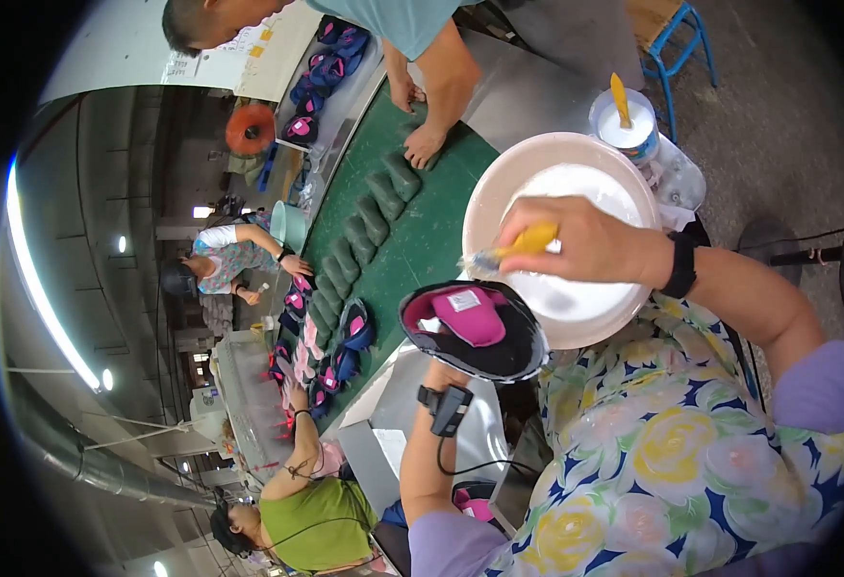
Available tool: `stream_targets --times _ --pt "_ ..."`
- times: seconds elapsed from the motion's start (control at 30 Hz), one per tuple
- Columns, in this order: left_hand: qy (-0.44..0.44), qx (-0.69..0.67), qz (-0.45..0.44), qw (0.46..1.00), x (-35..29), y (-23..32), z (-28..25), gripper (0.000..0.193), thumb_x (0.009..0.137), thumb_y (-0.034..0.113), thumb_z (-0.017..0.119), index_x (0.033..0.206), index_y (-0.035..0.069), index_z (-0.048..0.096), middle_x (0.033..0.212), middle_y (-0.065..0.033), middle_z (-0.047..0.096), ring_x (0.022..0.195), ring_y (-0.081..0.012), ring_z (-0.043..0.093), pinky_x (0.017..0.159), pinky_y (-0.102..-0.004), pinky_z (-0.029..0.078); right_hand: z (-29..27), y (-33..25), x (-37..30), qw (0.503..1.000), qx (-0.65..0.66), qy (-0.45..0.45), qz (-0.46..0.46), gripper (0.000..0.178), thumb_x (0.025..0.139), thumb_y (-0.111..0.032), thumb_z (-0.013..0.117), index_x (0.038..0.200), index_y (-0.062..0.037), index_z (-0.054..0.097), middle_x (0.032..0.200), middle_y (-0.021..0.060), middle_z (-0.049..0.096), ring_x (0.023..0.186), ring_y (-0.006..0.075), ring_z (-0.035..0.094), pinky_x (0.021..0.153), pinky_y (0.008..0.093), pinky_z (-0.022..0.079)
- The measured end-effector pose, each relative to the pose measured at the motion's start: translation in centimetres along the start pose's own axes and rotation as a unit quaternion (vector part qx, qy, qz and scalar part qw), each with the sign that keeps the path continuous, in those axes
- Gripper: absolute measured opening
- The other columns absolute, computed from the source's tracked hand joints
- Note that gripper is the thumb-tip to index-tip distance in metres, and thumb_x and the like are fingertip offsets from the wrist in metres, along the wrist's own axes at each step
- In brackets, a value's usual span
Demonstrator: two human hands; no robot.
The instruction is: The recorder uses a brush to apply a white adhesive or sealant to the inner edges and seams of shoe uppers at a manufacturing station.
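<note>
My right hand is closed around the yellow handle of a brush. Its bristles point left, just above a black shoe upper with a bright pink lining and a white label inside. Whether the bristles touch the upper is not clear. My left hand supports the upper from below; most of its fingers are hidden behind it. White streaks run along the upper's lower edge. Beneath my right hand is a pale pink basin holding white liquid.
A green conveyor belt carries a row of dark grey shoe-shaped pieces and several shoe uppers. Co-workers' hands reach over it. Beyond the basin stands a can of white liquid with a yellow-handled brush. A blue-legged stool is farther off.
</note>
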State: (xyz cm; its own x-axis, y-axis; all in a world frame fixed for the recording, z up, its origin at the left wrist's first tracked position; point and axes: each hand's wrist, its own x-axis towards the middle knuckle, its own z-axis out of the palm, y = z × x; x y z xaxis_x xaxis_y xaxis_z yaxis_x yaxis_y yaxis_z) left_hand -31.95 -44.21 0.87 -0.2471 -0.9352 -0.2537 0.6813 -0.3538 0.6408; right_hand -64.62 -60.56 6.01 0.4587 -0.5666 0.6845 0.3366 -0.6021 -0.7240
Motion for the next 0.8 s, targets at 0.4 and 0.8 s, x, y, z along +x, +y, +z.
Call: stream_targets --times 0.4,0.8 --pt "0.038 0.058 0.060 0.996 1.4 -6.1 2.7 0.046 0.100 0.033 0.051 0.135 0.004 0.048 0.118 -0.0110 0.063 0.108 -0.0243 0.063 0.095 -0.0379 0.053 2.0 1.0 1.3 0.978 -0.103 -0.168 -0.073 0.021 0.092 -0.025 0.064 0.093 -0.0052 0.056 0.087 0.0117 0.062 0.079 0.0314 0.064 0.070 0.0403 0.053" --pt "0.082 0.117 0.141 0.980 0.9 -2.4 4.8 0.046 0.100 0.033 0.052 0.135 0.004 0.048 0.117 -0.0110 0.064 0.107 -0.0244 0.063 0.094 -0.0383 0.053 -0.6 -0.6 2.7 0.943 -0.075 -0.241 0.217 0.028 0.085 -0.024 0.068 0.084 0.0021 0.059 0.072 0.0178 0.064 0.066 0.0313 0.065 0.064 0.0377 0.051"
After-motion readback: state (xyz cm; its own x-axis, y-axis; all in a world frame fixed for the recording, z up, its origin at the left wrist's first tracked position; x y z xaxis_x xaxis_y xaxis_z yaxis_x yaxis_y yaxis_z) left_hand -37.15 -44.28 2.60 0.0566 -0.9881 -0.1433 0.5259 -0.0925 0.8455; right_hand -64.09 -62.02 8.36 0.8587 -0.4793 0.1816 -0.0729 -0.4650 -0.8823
